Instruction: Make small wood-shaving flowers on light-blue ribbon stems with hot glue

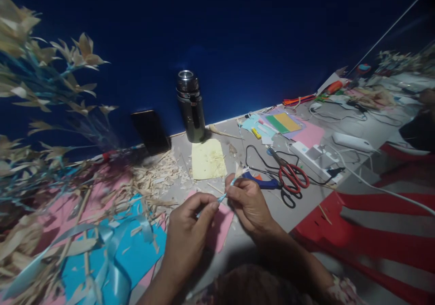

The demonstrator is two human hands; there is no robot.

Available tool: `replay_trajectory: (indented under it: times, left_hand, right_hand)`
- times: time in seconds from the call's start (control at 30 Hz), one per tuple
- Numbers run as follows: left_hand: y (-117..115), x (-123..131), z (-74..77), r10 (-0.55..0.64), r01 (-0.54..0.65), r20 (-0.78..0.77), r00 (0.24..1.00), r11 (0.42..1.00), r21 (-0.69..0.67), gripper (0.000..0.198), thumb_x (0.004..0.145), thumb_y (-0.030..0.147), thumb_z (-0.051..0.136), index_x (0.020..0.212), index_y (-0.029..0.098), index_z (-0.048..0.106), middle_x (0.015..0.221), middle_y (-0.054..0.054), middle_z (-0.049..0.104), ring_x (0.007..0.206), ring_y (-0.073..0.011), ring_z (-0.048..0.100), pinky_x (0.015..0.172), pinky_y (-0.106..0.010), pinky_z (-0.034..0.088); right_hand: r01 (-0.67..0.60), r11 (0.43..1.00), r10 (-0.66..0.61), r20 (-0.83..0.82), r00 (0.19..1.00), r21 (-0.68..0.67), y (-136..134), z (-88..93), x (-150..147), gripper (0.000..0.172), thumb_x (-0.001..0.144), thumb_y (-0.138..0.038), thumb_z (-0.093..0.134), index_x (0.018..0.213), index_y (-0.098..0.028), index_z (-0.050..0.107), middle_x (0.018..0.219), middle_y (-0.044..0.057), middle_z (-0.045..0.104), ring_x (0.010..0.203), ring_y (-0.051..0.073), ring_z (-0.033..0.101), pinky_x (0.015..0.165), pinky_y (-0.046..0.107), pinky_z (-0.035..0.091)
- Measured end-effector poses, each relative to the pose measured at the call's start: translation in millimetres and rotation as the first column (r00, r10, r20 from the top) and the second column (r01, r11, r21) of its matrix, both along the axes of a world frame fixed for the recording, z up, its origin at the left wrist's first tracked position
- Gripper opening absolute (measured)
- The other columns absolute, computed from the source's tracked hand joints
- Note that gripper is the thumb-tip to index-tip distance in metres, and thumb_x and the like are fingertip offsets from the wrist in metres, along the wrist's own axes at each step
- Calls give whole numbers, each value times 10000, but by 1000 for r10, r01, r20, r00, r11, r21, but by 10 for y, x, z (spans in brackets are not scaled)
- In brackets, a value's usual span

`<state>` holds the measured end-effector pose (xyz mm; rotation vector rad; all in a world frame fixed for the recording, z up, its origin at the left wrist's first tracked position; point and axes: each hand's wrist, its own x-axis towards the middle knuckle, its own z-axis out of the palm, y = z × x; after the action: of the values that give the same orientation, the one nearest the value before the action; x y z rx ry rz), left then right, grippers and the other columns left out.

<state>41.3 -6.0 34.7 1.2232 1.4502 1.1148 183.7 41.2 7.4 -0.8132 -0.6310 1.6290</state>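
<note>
Between my two hands runs a thin light-blue ribbon-wrapped stem. A small pale flower-like tip sticks up just beyond the right fingers. My left hand is closed, pinching the stem between thumb and forefinger. Close beside it, my right hand also pinches the stem nearer its tip. Under the hands lies a pink paper. Loose light-blue ribbon curls over a blue sheet to the left. Red-handled scissors rest to the right of my right hand.
A dark thermos and a black phone-like slab stand against the blue wall. Husk scraps cover the left of the table. Finished-looking pale flowers rise at left. A power strip and red chair are at right.
</note>
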Motion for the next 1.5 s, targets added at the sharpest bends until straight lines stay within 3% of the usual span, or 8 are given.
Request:
replay_trajectory:
  times: [0.13,0.3,0.6,0.83,1.03,1.2,1.37,1.5]
  left_hand:
    - [-9,5,-18,52,-52,13,999,998,25,218,863,371,687,752,183,692,602,4,589,535,-106,484,501,-196,366]
    - [63,-52,-3,19,209,593,805,927,-313,409,700,481,847,674,165,588,470,76,407,407,-34,210,367,-147,157]
    - [72,-149,-14,69,363,835,545,879,-309,326,698,274,901,678,107,621,602,63,423,435,10,172,339,-87,170]
    - [23,-333,-123,190,239,807,559,895,-377,309,685,189,903,689,116,603,634,64,435,442,9,194,332,-74,215]
    - [21,-297,-169,214,261,806,552,873,-411,338,687,220,907,660,120,586,588,81,377,431,10,162,326,-77,223]
    - [27,-275,-125,192,228,778,599,890,-395,333,698,262,905,682,123,603,570,76,404,436,3,173,338,-82,212]
    - [28,-246,-152,183,104,673,717,926,-363,388,673,365,916,687,133,605,545,60,466,418,-7,228,337,-102,194]
    - [25,-212,-151,188,68,640,745,933,-354,406,672,395,911,688,139,596,507,67,456,409,-12,245,345,-110,184]
  right_hand:
    - [24,999,-23,-45,999,28,-25,-38,-18,314,562,-304,964,681,-169,706,666,-36,570,622,91,455,603,203,400]
    - [-184,983,184,-18,983,26,-77,-148,110,397,553,-315,976,875,-184,784,878,25,674,673,91,507,581,193,383]
    - [-145,989,146,315,938,-25,-126,-304,333,425,739,-517,839,643,-158,632,482,-70,437,426,57,300,425,222,174]
    - [-152,987,140,181,973,52,-293,-214,727,631,842,-584,733,497,-219,353,441,-105,255,424,57,196,430,243,149]
    - [-272,960,281,219,934,-68,-241,-225,498,450,755,-568,807,708,-132,706,535,-14,569,399,48,342,387,200,187]
    - [-211,977,212,360,909,-43,-216,-279,450,353,643,-418,899,579,-158,668,503,-5,598,390,73,405,380,214,237]
    - [-306,943,234,396,888,130,-199,-251,449,569,921,-513,614,455,-199,528,434,-33,424,432,102,368,457,261,264]
    - [-376,914,195,642,741,156,-190,-253,344,65,781,-257,756,758,-198,770,716,12,638,581,130,517,549,259,376]
